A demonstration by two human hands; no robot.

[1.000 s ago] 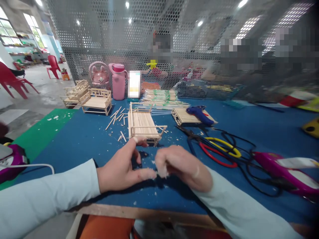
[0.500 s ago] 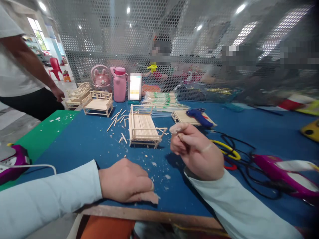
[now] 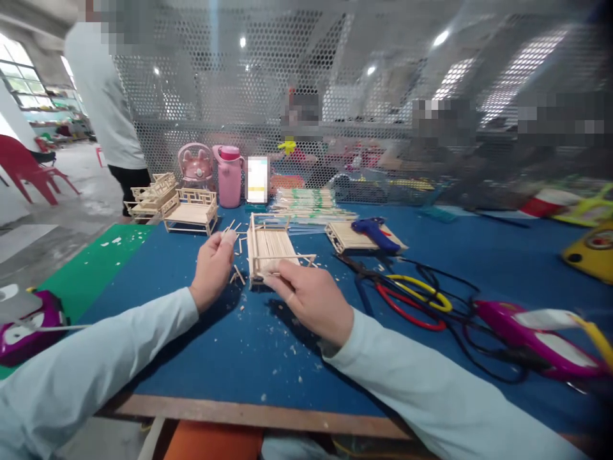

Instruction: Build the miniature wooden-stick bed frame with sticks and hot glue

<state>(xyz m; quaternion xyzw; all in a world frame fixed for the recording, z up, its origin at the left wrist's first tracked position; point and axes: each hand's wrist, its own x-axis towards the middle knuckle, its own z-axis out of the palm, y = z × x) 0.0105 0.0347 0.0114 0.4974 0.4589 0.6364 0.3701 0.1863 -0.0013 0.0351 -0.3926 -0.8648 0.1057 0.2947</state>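
Note:
A miniature bed made of thin wooden sticks (image 3: pixel 274 244) stands on the blue tabletop in front of me. My right hand (image 3: pixel 313 297) overlaps its front edge, thumb and fingers pinched together. Whether they touch the bed or grip something small cannot be made out. To the bed's left, my left hand (image 3: pixel 213 265) is raised with thumb and forefinger closed; what is between them is too small to name. Short loose sticks (image 3: pixel 238 276) lie between my left hand and the bed, partly covered by the hand.
A blue glue gun (image 3: pixel 376 233) rests on a flat stick panel (image 3: pixel 342 236). Red-and-yellow-handled pliers (image 3: pixel 416 316) lie among cables near a purple power strip (image 3: pixel 541 338). Behind are finished stick furniture (image 3: pixel 191 211), a pink bottle (image 3: pixel 230 179) and bundled sticks (image 3: pixel 306 201). A person stands at left.
My left hand has lifted from the table's front and moved forward beside the loose sticks. My right hand has moved left to the bed's front, uncovering the pliers. The bystander has walked farther back.

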